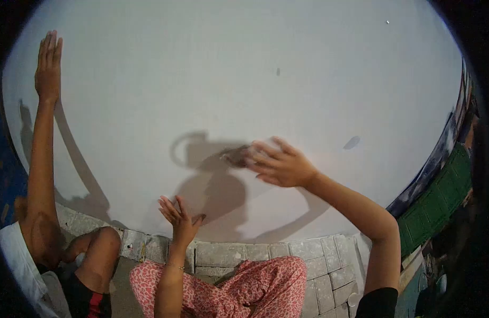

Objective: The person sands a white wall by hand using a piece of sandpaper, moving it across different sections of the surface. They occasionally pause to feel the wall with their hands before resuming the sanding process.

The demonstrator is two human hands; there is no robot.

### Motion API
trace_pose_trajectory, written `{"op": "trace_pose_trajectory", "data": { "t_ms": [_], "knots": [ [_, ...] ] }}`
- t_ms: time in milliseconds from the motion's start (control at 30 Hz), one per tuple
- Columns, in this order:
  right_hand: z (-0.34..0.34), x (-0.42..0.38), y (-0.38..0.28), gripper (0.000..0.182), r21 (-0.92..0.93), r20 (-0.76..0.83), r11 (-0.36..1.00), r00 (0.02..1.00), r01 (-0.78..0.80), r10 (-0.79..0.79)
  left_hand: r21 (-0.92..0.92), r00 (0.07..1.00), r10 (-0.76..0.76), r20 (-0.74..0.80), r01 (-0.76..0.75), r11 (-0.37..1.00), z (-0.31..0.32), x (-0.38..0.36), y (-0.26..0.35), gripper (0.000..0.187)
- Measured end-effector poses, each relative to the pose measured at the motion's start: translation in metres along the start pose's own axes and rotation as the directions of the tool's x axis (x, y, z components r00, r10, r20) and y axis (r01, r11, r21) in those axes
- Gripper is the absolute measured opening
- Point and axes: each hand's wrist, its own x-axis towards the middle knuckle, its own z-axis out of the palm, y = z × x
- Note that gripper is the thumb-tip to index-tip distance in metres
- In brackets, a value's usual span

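Observation:
My right hand [281, 165] is held up against the large pale surface [149, 106], fingers spread and slightly blurred. A dark grey patch [235, 156] shows right at its fingertips, partly covered by them. Lower down, my left hand [182, 220] is raised above my knee with its fingers apart and nothing in it. A bracelet [174, 266] circles that wrist. The shadow of a head and shoulders [212, 191] falls on the pale surface between and behind my hands.
At the left sits another person, whose hand [48, 69] lies flat against the pale surface, high up. My legs in pink patterned trousers [276, 281] are folded on grey paving bricks [218, 254]. A green panel [435, 196] stands at the right edge.

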Motion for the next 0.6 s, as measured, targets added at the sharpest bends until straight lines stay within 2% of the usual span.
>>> {"op": "trace_pose_trajectory", "data": {
  "t_ms": [67,100,167,200,233,300,333,400,467,533,600],
  "knots": [
    [-0.017,-0.024,0.018,0.055,-0.080,-0.049,0.973,0.976,-0.216,0.213,0.042,0.999,0.050,0.005,-0.050,0.998,-0.003,-0.001,0.001,0.121],
    [-0.019,-0.040,0.024,0.055,-0.091,-0.092,0.925,0.928,-0.368,0.360,0.059,0.999,0.032,0.017,-0.033,0.998,0.000,-0.001,0.000,0.123],
    [-0.021,-0.073,0.034,0.054,-0.058,-0.213,0.782,0.773,-0.621,0.598,0.036,1.000,0.012,0.023,-0.013,0.999,-0.002,-0.002,0.002,0.122],
    [-0.016,-0.089,0.034,0.054,-0.007,-0.285,0.694,0.666,-0.720,0.689,0.016,1.000,-0.001,0.028,0.001,1.000,-0.002,-0.001,0.003,0.122],
    [-0.010,-0.099,0.029,0.054,-0.009,-0.288,0.694,0.667,-0.719,0.687,0.014,1.000,-0.001,0.025,0.000,1.000,-0.001,-0.001,0.002,0.122],
    [0.005,-0.119,0.014,0.056,0.144,-0.387,0.452,0.370,-0.880,0.845,0.014,1.000,0.006,0.021,-0.006,1.000,0.000,-0.002,0.000,0.122],
    [0.009,-0.119,0.003,0.056,0.142,-0.389,0.449,0.367,-0.882,0.845,0.013,1.000,0.011,0.021,-0.012,1.000,-0.001,-0.002,0.000,0.122],
    [0.025,-0.107,-0.026,0.060,0.365,-0.379,0.190,0.041,-0.912,0.924,-0.012,1.000,0.007,0.005,-0.007,1.000,-0.002,-0.001,0.003,0.118],
    [0.048,-0.084,-0.066,0.064,0.392,-0.285,0.028,-0.093,-0.919,0.954,-0.006,1.000,0.019,0.002,-0.019,1.000,-0.005,0.000,0.004,0.117],
    [0.051,-0.052,-0.104,0.070,0.439,-0.157,0.090,0.022,-0.894,0.987,0.010,0.999,0.033,0.004,-0.033,0.999,-0.005,0.001,0.005,0.116],
    [0.056,-0.027,-0.141,0.071,0.409,-0.073,0.249,0.240,-0.878,0.968,0.042,1.000,0.028,0.004,-0.028,0.999,-0.004,0.001,0.005,0.118]
  ]
}}
